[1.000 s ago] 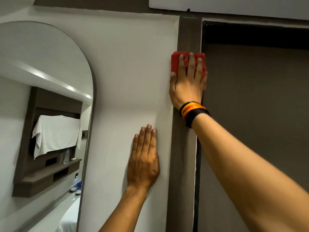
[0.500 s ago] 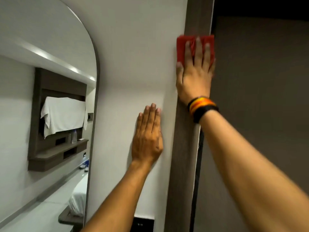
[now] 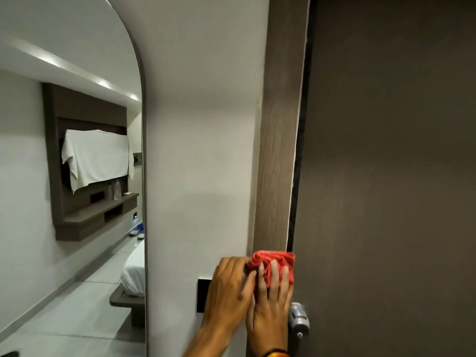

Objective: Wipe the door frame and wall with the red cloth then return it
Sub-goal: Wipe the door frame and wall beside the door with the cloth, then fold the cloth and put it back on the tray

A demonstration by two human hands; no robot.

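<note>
step in hand: wiping the door frame [image 3: 279, 150]. our right hand [image 3: 270, 302] lies flat with fingers spread narrowly over the red cloth [image 3: 277, 266], pressing it against the frame low down, just above the door handle [image 3: 298, 318]. the cloth is bunched, not folded flat, and spans nearly the full width of the frame strip. our left hand [image 3: 229, 287] sits beside the right on the wall [image 3: 206, 124], fingers curled toward the cloth's left edge and touching it; whether it is pinching the cloth or only steadying it, we cannot tell.

judgement: the frame pass looks well along at this height; the wall and the return of the cloth are not yet done. the next move likely calls for re-gathering the cloth into a flatter pad, then either carrying on down the frame past the handle or shifting left onto the wall. care near the dark switch plate [image 3: 203, 295], partly hidden behind the left hand.

surface: wood-grain frame, matte, vertical; pale smooth wall to its left; dark door [image 3: 386, 176] to its right, with a thin dark gap between.

room: arched mirror [image 3: 72, 176] on the wall at left, reflecting a shelf unit, a white draped cloth, and a bed corner.
</note>
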